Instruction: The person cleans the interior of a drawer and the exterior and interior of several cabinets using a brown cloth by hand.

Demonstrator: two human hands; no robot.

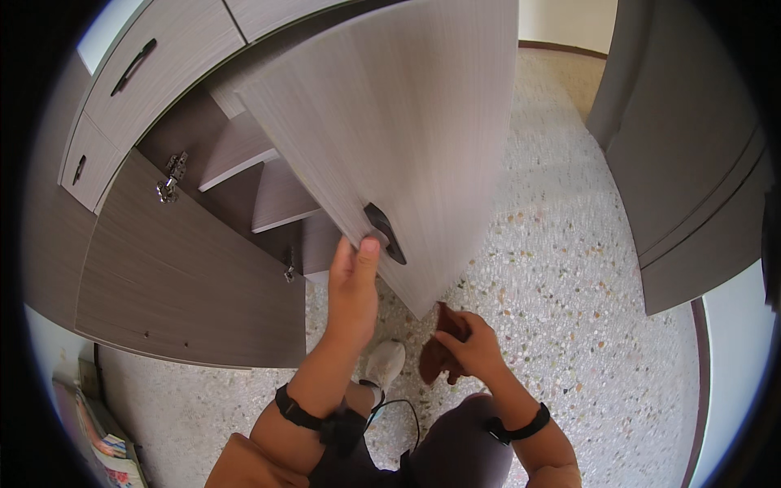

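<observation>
My left hand [354, 287] grips the free edge of a pale wood-grain cabinet door [421, 140], its thumb on the front face beside a black handle [385, 233]. Between the fingers and thumb of my right hand [479, 348] is a folded brown cloth [435, 360], held low near the door's bottom corner. The cloth looks just apart from the door, though I cannot tell for certain. Behind the door, the cabinet's inner shelves [285, 195] show in part. A second cabinet door [201, 274] stands open on the left, with metal hinges [172, 177] at its upper edge.
Drawers with black handles [133, 67] run above the cabinet. A dark panelled door [689, 158] stands at the right over the speckled terrazzo floor [549, 274]. My shoe [385, 365] is below the door, with a thin black cable [412, 410] near it. Printed items [113, 448] lie at lower left.
</observation>
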